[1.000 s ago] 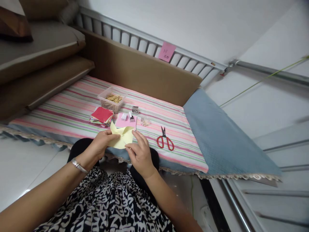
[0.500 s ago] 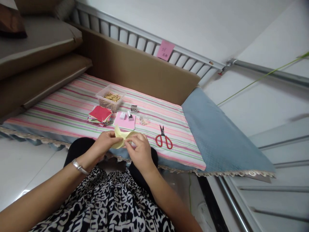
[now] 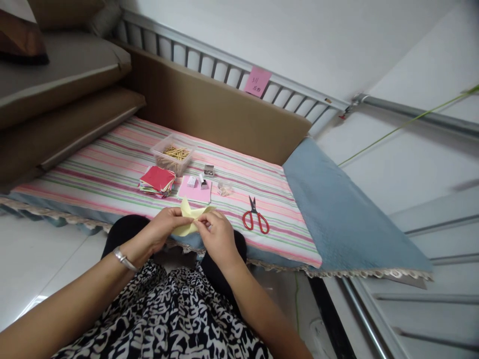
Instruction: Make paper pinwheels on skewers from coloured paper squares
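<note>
Both my hands hold a pale yellow paper sheet point(image 3: 186, 219) just in front of the bed's near edge. My left hand point(image 3: 162, 227) pinches its left side, fingers closed on it. My right hand point(image 3: 216, 235) pinches the right part, and the sheet is bent up between them so one corner sticks upward. Just beyond the hands, a pink paper sheet point(image 3: 195, 192) lies on the striped cloth point(image 3: 93, 169) with two small boxes on it.
A stack of coloured paper squares point(image 3: 157, 180) and a clear tub of wooden sticks point(image 3: 173, 155) sit beyond the hands. Red scissors point(image 3: 256, 216) lie to the right. A blue blanket point(image 3: 337, 209) covers the bed's right end. A brown board point(image 3: 224, 112) backs the bed.
The yellow sheet was spread flat between my hands a second ago. My right hand has since moved in over it and the sheet is now bent and pinched by both hands.
</note>
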The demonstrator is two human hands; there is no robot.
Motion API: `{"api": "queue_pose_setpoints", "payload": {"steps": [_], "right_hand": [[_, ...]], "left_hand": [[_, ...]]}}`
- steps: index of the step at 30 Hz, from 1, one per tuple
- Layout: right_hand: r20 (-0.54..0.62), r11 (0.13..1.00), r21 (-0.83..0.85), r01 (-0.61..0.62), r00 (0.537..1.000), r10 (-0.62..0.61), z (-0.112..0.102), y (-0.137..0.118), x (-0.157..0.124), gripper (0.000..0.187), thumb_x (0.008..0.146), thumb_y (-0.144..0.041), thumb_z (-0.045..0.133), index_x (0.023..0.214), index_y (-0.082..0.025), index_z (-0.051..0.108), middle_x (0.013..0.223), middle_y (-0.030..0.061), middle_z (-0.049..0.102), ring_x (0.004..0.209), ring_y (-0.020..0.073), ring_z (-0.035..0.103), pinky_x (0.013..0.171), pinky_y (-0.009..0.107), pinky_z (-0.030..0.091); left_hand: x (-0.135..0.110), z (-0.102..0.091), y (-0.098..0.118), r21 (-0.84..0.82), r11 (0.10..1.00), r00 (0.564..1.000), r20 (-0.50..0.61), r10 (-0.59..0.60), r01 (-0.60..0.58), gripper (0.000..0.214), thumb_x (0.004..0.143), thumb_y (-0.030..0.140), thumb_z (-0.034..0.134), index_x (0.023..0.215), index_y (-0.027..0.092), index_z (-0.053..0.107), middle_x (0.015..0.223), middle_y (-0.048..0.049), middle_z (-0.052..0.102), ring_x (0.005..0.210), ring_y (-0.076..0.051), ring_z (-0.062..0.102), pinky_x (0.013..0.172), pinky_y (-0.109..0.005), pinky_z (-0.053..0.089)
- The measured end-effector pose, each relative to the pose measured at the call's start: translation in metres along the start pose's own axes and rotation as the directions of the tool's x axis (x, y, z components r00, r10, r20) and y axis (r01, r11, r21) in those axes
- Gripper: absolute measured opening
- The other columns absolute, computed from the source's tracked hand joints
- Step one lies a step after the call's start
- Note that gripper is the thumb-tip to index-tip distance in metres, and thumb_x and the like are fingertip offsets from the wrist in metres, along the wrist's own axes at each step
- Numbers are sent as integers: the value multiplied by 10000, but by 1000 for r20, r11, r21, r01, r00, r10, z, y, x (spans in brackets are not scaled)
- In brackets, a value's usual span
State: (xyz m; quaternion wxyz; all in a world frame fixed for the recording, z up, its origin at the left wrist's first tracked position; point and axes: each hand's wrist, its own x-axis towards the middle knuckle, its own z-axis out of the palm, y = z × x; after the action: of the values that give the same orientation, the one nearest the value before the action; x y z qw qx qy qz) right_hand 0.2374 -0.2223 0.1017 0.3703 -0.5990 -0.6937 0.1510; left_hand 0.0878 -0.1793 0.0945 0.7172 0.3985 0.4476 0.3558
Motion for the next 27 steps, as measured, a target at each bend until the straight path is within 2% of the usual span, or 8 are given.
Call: {"api": "queue_pose_setpoints", "payload": {"steps": [12,17,20,24,25,27], "right_hand": [[-11,999,-19,-31,999,30,-1,-4,0,100,789,-145,625,715,-211,615,756,18,638,757,185,581,704,288,431],[-4,998,-5,-58,998,58,1,-4,-1,94,780,-156,635,723,-214,589,740,7,630,753,184,584,710,293,445],[-34,998,-6,-62,998,62,-3,-5,-1,88,769,-179,659,836,-208,609,772,18,638,800,202,593,753,317,465],[-81,991,-115,63,994,-72,-21,-10,5,348,766,-189,667,1108,-190,606,1096,89,645,1073,249,546,958,390,421],[-49,987,-134,85,995,-92,-26,-12,8,390,764,-183,664,1148,-191,597,1162,94,630,1125,254,526,995,400,397],[92,989,-124,81,993,-70,-34,-14,14,434,757,-161,655,1184,-199,587,1169,79,643,1120,247,546,992,389,400]], "left_hand": [[-4,-1,1,-22,1000,999,43,-3,4,247,556,254,810,762,129,756,693,-68,743,581,-157,625,594,-246,435],[-5,-2,3,-4,1000,1000,31,-2,2,240,525,240,813,732,133,752,673,-66,737,553,-156,609,572,-251,426],[-3,-3,5,54,999,1000,15,-2,2,226,512,251,800,698,136,743,637,-55,723,528,-153,587,552,-254,411],[3,-6,7,204,979,999,23,23,-27,221,507,255,775,679,127,721,604,-32,698,525,-149,564,553,-256,403],[4,-6,7,240,970,998,55,24,-36,215,514,255,764,678,126,712,604,-25,692,525,-147,558,552,-255,399],[7,-6,8,309,949,990,143,14,-58,189,537,252,737,671,125,693,592,-10,669,513,-136,537,532,-246,380]]}}
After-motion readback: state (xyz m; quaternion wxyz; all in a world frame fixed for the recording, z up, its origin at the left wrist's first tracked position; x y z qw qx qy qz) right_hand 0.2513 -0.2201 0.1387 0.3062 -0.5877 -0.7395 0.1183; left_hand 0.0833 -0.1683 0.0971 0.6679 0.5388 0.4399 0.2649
